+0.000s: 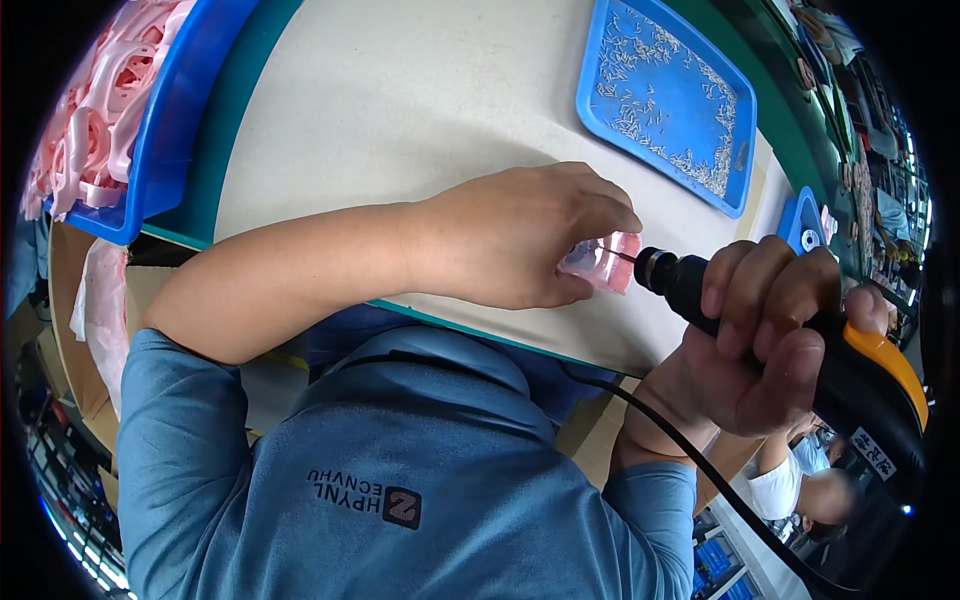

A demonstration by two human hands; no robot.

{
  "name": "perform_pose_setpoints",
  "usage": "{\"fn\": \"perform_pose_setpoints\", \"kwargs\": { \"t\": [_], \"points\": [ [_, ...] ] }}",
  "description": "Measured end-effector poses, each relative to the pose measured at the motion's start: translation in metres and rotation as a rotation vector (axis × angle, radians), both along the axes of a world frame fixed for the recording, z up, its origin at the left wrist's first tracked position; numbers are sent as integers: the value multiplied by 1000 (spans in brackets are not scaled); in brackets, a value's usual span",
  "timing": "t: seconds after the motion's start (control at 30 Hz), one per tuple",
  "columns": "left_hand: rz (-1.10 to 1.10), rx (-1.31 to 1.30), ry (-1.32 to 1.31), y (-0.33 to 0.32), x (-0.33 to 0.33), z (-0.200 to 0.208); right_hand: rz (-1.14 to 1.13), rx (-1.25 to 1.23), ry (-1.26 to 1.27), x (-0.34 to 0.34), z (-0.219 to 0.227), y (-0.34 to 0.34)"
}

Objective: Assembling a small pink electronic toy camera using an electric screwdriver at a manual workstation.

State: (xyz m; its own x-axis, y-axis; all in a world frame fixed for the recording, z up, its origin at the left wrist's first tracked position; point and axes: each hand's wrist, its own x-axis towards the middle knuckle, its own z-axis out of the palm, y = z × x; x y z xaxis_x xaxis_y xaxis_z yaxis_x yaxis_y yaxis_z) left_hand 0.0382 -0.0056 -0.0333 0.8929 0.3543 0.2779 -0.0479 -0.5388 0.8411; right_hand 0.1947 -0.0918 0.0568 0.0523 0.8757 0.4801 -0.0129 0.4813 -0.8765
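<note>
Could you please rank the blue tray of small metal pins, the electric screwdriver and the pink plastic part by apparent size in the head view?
1. Blue tray
2. Electric screwdriver; nearer the camera and partly hidden by the right hand, so this ranking is unsure
3. Pink plastic part, clearly smallest, under the left hand

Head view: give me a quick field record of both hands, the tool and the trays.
left hand: pinches small pink plastic part on the beige mat
right hand: grips black and orange electric screwdriver, bit at the part
blue tray: far right, scattered small screws
blue bin: far left, pink parts
cable: trails toward the lower right
</note>
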Motion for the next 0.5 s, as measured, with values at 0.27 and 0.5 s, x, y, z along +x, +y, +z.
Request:
{"fn": "perform_pose_setpoints", "kwargs": {
  "t": [0.27,0.5],
  "points": [
    [-17,-20,11,1,2,2,76,18,-67,0,-2,2],
    [-22,-44,60,1,-1,4,41,62,-18,4,-3,2]
  ]
}}
